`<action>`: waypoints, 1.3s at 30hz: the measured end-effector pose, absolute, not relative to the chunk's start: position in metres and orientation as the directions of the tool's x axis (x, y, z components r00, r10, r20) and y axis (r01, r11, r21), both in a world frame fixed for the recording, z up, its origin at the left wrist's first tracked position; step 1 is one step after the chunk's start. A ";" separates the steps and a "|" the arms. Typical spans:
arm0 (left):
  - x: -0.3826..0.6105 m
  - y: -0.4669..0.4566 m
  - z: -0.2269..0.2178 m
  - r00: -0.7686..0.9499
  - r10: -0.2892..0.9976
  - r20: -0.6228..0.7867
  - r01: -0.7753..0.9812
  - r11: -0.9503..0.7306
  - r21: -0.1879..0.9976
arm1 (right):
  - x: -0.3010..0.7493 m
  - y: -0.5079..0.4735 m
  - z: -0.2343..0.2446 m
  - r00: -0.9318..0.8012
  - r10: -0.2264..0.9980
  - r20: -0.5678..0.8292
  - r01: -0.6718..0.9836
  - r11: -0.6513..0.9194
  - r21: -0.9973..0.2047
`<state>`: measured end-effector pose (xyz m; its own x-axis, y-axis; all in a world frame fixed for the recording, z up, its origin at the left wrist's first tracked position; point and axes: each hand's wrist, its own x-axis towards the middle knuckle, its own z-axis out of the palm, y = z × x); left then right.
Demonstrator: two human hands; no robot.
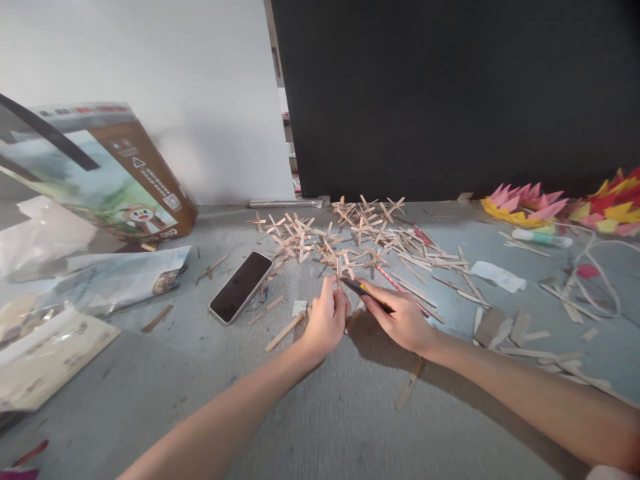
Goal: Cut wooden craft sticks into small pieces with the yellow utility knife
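Observation:
My left hand (327, 317) is closed around a flat wooden craft stick (339, 268), whose end points up out of the fist. A yellow and black utility knife (376, 297) sits in the grip of my right hand (400, 319). Its dark front end reaches the stick beside my left fingers; I cannot tell whether the blade touches the wood. Just beyond both hands lies a heap of craft sticks (301, 235), many of them joined as small crosses. Under the right wrist rests a single loose stick (410, 385).
A phone (241, 287) lies left of my hands. Farther left are a printed bag (145, 180) and plastic packets (125, 277). Cut stick pieces (520, 327), a glue stick (541, 238), a white cable (619, 293) and folded paper shapes (525, 205) lie to the right. Panels stand behind.

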<state>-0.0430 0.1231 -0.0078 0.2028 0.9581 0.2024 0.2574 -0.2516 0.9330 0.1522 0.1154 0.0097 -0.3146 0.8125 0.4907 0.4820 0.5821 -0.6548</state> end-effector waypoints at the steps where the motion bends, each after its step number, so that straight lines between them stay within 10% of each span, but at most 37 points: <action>1: -0.044 0.123 -0.008 0.201 0.959 0.198 0.288 -0.252 0.924 | 0.152 0.115 0.011 -0.315 0.828 0.464 0.496 0.560 -0.664; 12: -0.043 0.120 -0.003 0.146 0.980 0.134 0.548 -0.193 0.814 | 0.146 0.102 0.030 -0.281 0.941 0.186 0.521 0.313 -0.794; 24: -0.042 0.128 -0.015 0.190 0.965 0.181 0.186 -0.216 0.959 | 0.138 0.096 0.023 -0.319 0.945 -0.065 0.180 -0.007 -0.984; 39: -0.038 0.128 -0.004 0.255 0.964 0.073 -0.173 -0.029 0.984 | 0.155 0.119 0.034 -0.397 0.914 -0.081 0.281 0.038 -0.959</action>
<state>-0.0383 0.1284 -0.0044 0.2547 0.9643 0.0732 -0.1733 -0.0290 0.9844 0.1546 0.1190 0.0340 -0.3972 0.9142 -0.0805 0.2811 0.0377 -0.9589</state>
